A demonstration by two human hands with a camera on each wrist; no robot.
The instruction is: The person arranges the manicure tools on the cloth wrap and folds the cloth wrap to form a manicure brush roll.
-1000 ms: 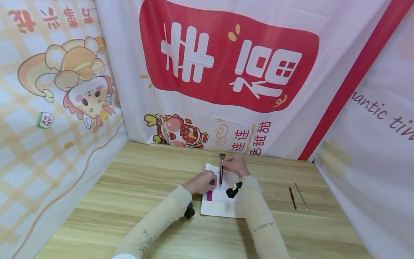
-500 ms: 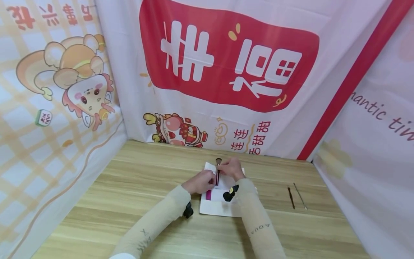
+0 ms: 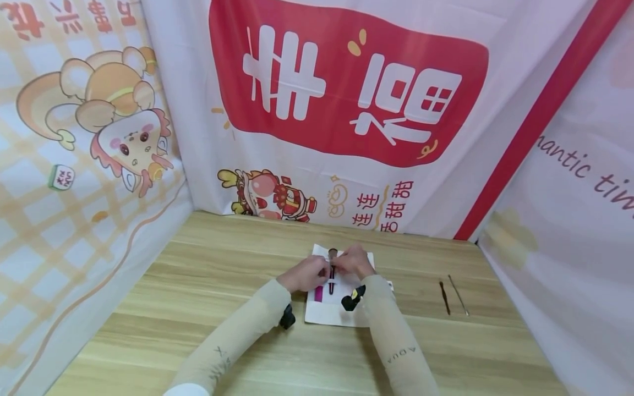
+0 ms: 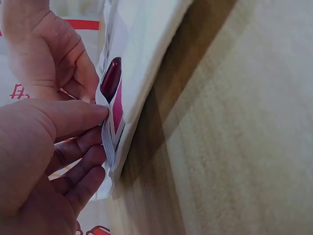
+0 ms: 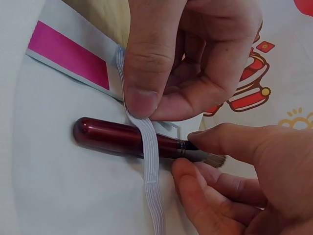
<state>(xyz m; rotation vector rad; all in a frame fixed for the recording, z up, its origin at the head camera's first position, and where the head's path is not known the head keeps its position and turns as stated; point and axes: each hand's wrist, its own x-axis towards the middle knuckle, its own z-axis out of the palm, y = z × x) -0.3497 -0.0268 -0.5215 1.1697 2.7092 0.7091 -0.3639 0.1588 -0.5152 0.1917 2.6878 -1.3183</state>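
Note:
A makeup brush with a dark red handle lies under a white elastic band on a white folding case. My right hand pinches the brush near its ferrule, beside the bristles. Between thumb and finger, my left hand pinches the elastic band and lifts it beside the handle. In the left wrist view the rounded handle end pokes out past the band, close to my left hand. A magenta strip shows on the case at the left.
Two thin tools lie on the wooden table to the right: a brown one and a slim metallic one. Printed cloth hangs along the back and both sides.
My right hand has moved the brush toward me and slightly left, so its handle now passes beneath the elastic band. My left hand stays at the band.

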